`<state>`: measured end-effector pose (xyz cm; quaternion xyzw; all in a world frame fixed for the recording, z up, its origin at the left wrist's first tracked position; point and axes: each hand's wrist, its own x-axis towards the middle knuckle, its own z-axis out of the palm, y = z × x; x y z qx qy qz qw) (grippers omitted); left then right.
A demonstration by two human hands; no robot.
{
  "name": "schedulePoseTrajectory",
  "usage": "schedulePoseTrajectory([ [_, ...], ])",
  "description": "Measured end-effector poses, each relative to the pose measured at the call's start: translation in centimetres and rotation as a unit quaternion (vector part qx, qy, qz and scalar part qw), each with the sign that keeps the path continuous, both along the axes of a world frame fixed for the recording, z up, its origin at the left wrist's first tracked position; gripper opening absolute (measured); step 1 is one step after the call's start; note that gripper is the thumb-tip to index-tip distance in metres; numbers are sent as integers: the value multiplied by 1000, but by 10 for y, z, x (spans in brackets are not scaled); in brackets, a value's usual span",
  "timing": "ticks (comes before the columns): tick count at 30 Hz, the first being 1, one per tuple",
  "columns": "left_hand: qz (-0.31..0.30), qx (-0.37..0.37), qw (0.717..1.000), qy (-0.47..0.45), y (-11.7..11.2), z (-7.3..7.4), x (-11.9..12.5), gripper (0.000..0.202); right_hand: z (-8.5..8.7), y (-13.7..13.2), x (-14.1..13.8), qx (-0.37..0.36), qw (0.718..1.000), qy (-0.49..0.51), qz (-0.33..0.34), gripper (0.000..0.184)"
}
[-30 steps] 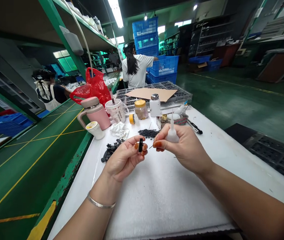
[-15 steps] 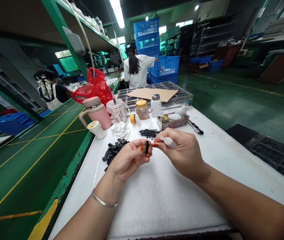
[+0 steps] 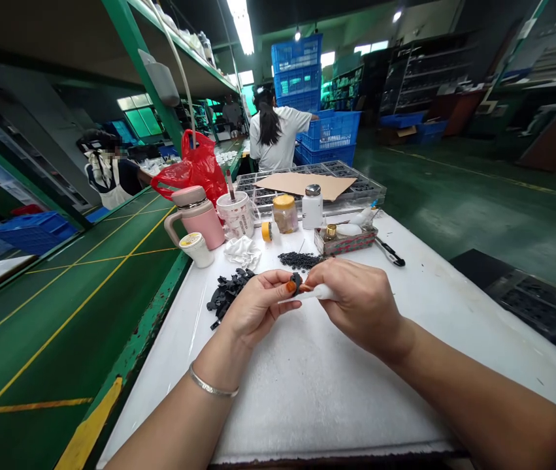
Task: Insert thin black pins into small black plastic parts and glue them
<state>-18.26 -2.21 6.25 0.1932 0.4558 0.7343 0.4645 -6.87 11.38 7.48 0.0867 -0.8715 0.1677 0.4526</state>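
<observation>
Over the near part of the white tabletop [image 3: 302, 391], my left hand [image 3: 253, 307] pinches a small black plastic part [image 3: 296, 281] between thumb and fingers. My right hand [image 3: 366, 307] is closed around a small white squeeze bottle [image 3: 324, 292]. Its narrow tip points left, just below the black part and close to my left fingers; whether it touches the part I cannot tell. Left of my left hand lies a heap of black plastic pieces [image 3: 228, 292]. Beyond both hands is a pile of tiny black rings [image 3: 300, 261].
Behind the piles stand a pink mug [image 3: 209, 222], a white tub [image 3: 196, 251], a yellow-lidded jar [image 3: 285, 215], a white bottle [image 3: 312, 209] and a small box [image 3: 349, 243]. A black-handled cutter [image 3: 390, 252] lies right. Trays with cardboard [image 3: 307, 185] are at the back; two people work beyond.
The white bottle has tilted so its tip now points left beneath the black part. My left hand has turned the part. The whole view has shifted slightly.
</observation>
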Motion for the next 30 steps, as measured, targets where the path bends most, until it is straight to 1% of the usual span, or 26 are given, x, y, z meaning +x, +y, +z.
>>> schedulePoseTrajectory([
  [3,-8,6,1000,-1,-1,1,-1,19,1,0,0,-55,998,-2,2,7],
  [5,-16,14,1000,-2,-2,2,-2,21,2,0,0,-90,996,-2,-10,5],
  [11,-45,25,999,-6,-2,3,-3,17,5,-2,2,-129,991,-5,-38,11],
  [16,-44,20,999,-3,-2,1,-2,21,4,-1,2,-120,992,-18,-44,11],
  [24,-17,2,1000,1,-1,1,-3,21,5,0,3,-104,994,-8,-37,12],
  [30,-21,-3,1000,2,0,0,-3,21,3,-1,1,-89,995,-10,-51,9],
])
